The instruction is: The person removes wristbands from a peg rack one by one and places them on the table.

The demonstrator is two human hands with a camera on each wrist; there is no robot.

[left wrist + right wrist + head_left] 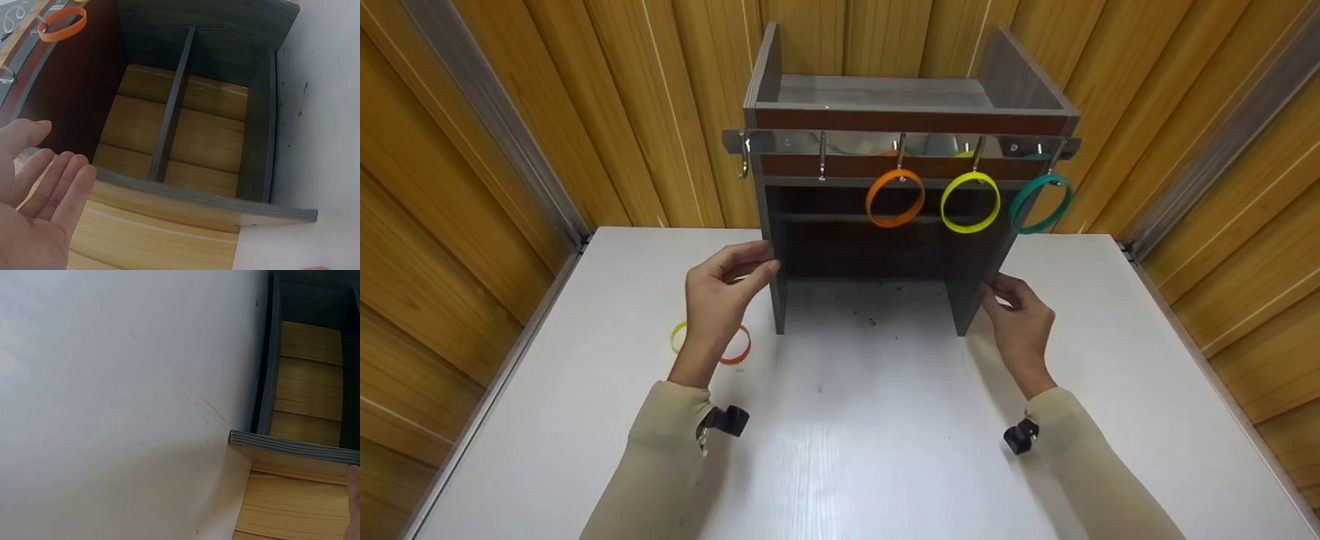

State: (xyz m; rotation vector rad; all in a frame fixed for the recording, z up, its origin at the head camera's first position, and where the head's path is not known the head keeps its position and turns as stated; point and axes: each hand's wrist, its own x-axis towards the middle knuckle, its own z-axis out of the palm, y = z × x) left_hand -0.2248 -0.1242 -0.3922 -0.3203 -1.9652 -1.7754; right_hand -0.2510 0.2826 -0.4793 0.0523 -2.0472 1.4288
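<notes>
Three round rings, thin orange [895, 223], yellow [970, 229] and teal [1033, 229], hang because silver metal hooks [901, 146] catch them. Grey wood-grain cabinet [979, 259]: upright on white table [847, 450]. Left hand [712, 296]: fingers loosely extended beside it. Right hand [1024, 319]: fingertips touching its side, perhaps steadying; grip cannot be told.

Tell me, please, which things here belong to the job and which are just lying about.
Job, apparently:
- shelf unit, left hand and right hand at its sides
- hook rail
- hanging orange ring, hanging yellow ring, hanging teal ring

Seemingly lying about:
- loose yellow ring
- loose orange-red ring
</notes>
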